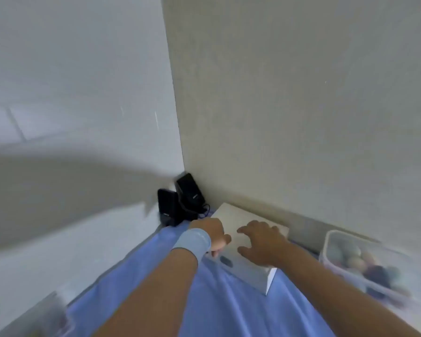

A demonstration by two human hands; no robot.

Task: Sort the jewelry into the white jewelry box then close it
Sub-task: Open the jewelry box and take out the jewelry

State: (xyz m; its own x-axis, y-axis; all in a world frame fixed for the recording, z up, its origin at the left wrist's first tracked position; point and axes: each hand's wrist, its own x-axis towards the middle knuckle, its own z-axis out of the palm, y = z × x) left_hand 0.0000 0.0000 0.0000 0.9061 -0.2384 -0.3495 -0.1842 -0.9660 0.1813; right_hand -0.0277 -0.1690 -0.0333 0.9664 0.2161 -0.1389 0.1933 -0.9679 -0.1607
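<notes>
Head view, strongly blurred by motion. At lower left, a pale translucent object [46,312] sits at the edge of a blue cloth [229,307]; what it is cannot be told. In the corner where two light walls meet stand two black speakers [167,207], one just behind the other, with a dark cable beside them.

The left hand [213,233], with a light blue wristband [192,240] on its wrist, is at the left front corner of the white jewelry box [231,217]. Its knuckles face up and its fingers curl down over the box's edge. The blur hides whether they actually grip the box or merely rest against it.

The white jewelry box lies on the blue cloth close to the right-hand wall, turned at an angle to it, with its lid down. A dark oval fitting [226,260] shows on its front face, just beside the left fingertips.

The right hand [263,244] lies on top of the lid, palm down, with fingers and thumb spread wide and holding nothing.

At far right, apart from the box, a clear plastic container [336,239] holds rounded pale and dark items, too blurred to identify.
</notes>
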